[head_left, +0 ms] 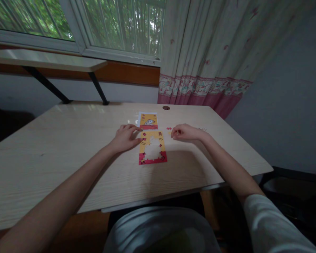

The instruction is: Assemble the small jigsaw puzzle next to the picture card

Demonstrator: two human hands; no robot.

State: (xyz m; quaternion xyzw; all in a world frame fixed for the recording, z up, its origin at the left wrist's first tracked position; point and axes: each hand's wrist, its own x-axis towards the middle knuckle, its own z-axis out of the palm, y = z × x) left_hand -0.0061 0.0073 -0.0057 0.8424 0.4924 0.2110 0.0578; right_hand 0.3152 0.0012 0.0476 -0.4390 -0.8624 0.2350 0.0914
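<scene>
A jigsaw puzzle (pixel 152 162) lies flat on the table, its yellow and red border pieces joined around a pale, bare middle. Just behind it is a picture card (pixel 149 121) showing a spotted white animal on yellow and red. My left hand (pixel 126 138) rests at the puzzle's left edge, thumb and fingers apart, its tips touching or very close to the border. To the right of the puzzle, my right hand (pixel 185 132) is curled with its fingers pinched downward beside loose puzzle pieces (pixel 169 128). Whatever the pinch may hold is hidden.
Several more small pieces (pixel 202 129) lie partly behind my right wrist. The wooden table (pixel 68 151) has a round cable hole (pixel 166 108) near its back edge. A raised shelf (pixel 55 62) on black supports stands at the back left. A curtain (pixel 200 70) hangs behind the table.
</scene>
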